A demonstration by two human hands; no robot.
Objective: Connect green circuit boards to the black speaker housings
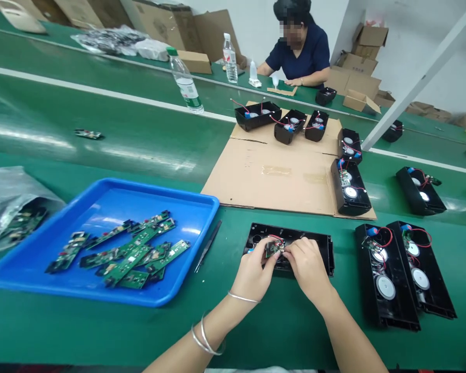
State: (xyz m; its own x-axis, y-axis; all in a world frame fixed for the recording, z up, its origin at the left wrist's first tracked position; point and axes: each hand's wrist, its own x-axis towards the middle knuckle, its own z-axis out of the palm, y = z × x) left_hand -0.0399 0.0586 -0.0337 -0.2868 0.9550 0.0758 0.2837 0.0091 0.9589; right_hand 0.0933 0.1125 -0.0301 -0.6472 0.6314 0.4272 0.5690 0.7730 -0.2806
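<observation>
Between my hands, over a black speaker housing point(321, 247) lying on the green table, is a small green circuit board point(272, 248). My left hand point(253, 269) grips the board between thumb and fingers. Fingertips of my right hand point(306, 264) are pinched at the board's right end, where a wire connector seems to be; its exact shape is hidden. A red wire point(276, 238) runs from the housing close to the board. Most of the housing's inside is covered by my hands.
To the left lies a blue tray point(112, 298) with several circuit boards, beside a plastic bag point(8, 191) of boards. Tweezers point(208, 246) lie right of the tray. Open speaker housings point(388, 280) stand at right and on the cardboard point(248, 173). A person point(301, 52) sits opposite.
</observation>
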